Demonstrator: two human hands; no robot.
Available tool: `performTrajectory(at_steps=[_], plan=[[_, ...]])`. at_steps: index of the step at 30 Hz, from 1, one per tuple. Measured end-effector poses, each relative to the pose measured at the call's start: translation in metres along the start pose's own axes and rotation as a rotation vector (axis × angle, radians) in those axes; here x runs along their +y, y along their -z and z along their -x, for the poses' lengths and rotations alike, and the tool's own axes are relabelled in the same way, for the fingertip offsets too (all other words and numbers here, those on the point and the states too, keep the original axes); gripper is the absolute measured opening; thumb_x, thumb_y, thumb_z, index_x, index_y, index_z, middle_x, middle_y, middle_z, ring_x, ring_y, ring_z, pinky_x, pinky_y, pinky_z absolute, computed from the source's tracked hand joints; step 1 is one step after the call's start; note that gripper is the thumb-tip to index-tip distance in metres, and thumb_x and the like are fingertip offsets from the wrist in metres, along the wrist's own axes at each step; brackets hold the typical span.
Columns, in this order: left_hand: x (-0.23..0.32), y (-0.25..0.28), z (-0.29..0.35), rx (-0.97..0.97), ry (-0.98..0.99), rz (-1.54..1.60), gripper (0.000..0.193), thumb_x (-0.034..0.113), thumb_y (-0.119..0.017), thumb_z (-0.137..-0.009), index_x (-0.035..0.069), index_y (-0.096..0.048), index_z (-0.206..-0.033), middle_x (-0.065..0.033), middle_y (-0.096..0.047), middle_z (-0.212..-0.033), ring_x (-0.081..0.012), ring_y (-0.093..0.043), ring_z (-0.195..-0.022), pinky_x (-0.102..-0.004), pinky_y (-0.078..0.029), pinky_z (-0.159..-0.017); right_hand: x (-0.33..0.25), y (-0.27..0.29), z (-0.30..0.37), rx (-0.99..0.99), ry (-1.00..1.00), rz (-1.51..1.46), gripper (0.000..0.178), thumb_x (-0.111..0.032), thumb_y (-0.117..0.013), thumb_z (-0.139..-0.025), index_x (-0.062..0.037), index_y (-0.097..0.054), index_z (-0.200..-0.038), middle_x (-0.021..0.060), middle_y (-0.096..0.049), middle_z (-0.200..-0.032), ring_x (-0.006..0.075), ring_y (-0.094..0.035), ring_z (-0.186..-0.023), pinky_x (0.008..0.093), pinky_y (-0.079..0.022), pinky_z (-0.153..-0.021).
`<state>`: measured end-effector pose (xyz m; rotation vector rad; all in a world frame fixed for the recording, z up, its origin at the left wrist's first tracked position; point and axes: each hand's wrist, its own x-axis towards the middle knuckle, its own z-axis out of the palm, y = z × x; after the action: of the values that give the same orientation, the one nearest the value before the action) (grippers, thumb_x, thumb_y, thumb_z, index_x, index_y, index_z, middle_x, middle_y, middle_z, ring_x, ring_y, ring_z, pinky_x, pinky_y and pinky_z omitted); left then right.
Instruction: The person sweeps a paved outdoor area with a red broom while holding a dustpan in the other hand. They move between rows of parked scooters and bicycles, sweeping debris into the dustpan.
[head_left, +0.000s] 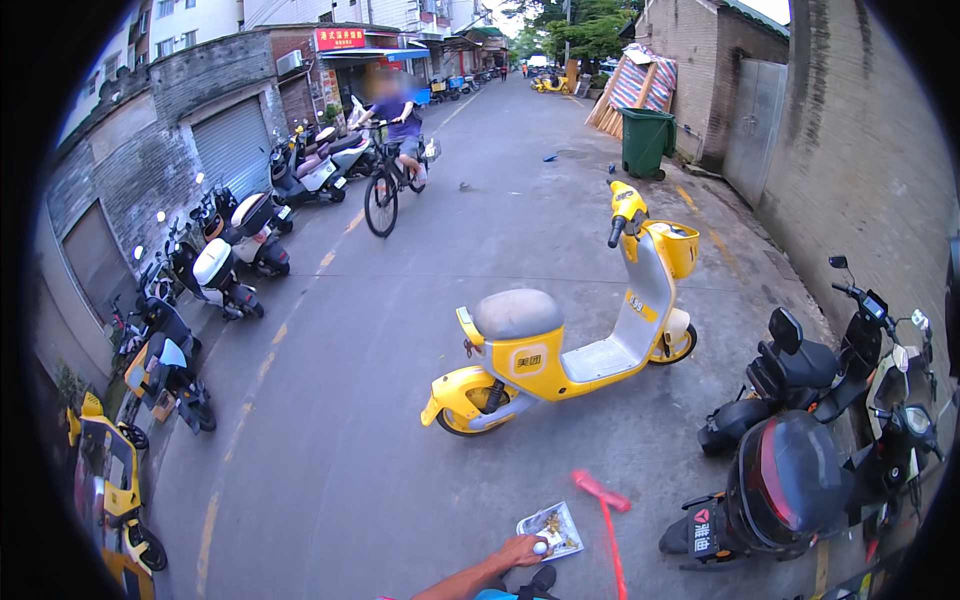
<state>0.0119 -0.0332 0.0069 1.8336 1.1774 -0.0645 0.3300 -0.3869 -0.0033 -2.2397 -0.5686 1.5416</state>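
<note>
My left hand (521,551) reaches in at the bottom edge, its fingers closed round the pale handle of a white dustpan (574,541). Yellowish-brown bits, perhaps leaves or litter, lie in the pan. Just right of the pan is a red broom (601,491), its head near the ground and its thin red stick running down out of the picture. My right hand is out of view, so what it holds cannot be seen. A dark shoe (543,578) shows below the pan.
A yellow scooter (525,360) stands across the road ahead. Dark scooters (790,480) are parked close on the right, and more scooters (215,265) line the left wall. A person on a bicycle (397,150) is on the road ahead. A green bin (645,143) stands far right.
</note>
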Motion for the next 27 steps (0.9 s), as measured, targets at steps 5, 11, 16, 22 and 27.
performTrajectory(at_steps=[5, 11, 16, 22, 27], plan=[[0.005, 0.0, -0.017, -0.035, 0.005, -0.007, 0.04, 0.055, -0.057, -0.086, 0.021, -0.067, -0.106, -0.0149, -0.069, -0.103, -0.037, -0.064, -0.1, -0.0503, -0.051, -0.083, -0.033, 0.005, -0.035, 0.182, 0.151, -0.098, 0.015, -0.013, -0.053, -0.09, -0.0053, -0.059, -0.102, 0.0015, -0.048, -0.061, 0.0123, -0.041, -0.043, 0.0306, -0.033, -0.038], [-0.004, -0.004, -0.001, 0.042, 0.08, 0.044, 0.04, 0.054, -0.059, -0.085, 0.021, -0.068, -0.105, -0.0155, -0.069, -0.103, -0.037, -0.065, -0.099, -0.0493, -0.051, -0.082, -0.118, 0.007, 0.005, 0.07, 0.139, 0.024, 0.022, -0.011, -0.053, -0.088, -0.0041, -0.059, -0.108, 0.0031, -0.051, -0.064, 0.013, -0.044, -0.048, 0.0308, -0.035, -0.042], [-0.01, -0.01, 0.0, 0.274, -0.111, 0.121, 0.041, 0.044, -0.069, -0.078, 0.013, -0.065, -0.105, -0.0179, -0.067, -0.092, -0.0373, -0.065, -0.093, -0.0495, -0.051, -0.076, -0.227, -0.004, -0.015, -0.06, 0.293, 0.179, 0.026, -0.01, -0.054, -0.087, -0.0031, -0.058, -0.112, 0.0043, -0.053, -0.067, 0.0137, -0.046, -0.051, 0.0311, -0.037, -0.045], [0.008, -0.021, 0.029, 0.427, -0.16, 0.42, 0.028, 0.015, -0.069, -0.068, 0.007, -0.065, -0.094, -0.0157, -0.066, -0.083, -0.0321, -0.065, -0.08, -0.0463, -0.049, -0.066, -0.326, -0.057, -0.029, -0.279, 0.507, 0.463, 0.03, -0.009, -0.056, -0.086, -0.0019, -0.057, -0.116, 0.0058, -0.055, -0.07, 0.0147, -0.049, -0.056, 0.0314, -0.04, -0.05], [-0.04, -0.024, 0.048, 0.623, -0.029, 0.538, 0.017, 0.018, -0.067, -0.072, 0.002, -0.064, -0.077, -0.0148, -0.06, -0.066, -0.0276, -0.062, -0.064, -0.0446, -0.046, -0.058, -0.389, -0.124, -0.031, -0.46, 0.629, 0.668, 0.035, -0.009, -0.057, -0.086, -0.0009, -0.055, -0.119, 0.007, -0.057, -0.073, 0.0154, -0.052, -0.06, 0.0317, -0.042, -0.054]])
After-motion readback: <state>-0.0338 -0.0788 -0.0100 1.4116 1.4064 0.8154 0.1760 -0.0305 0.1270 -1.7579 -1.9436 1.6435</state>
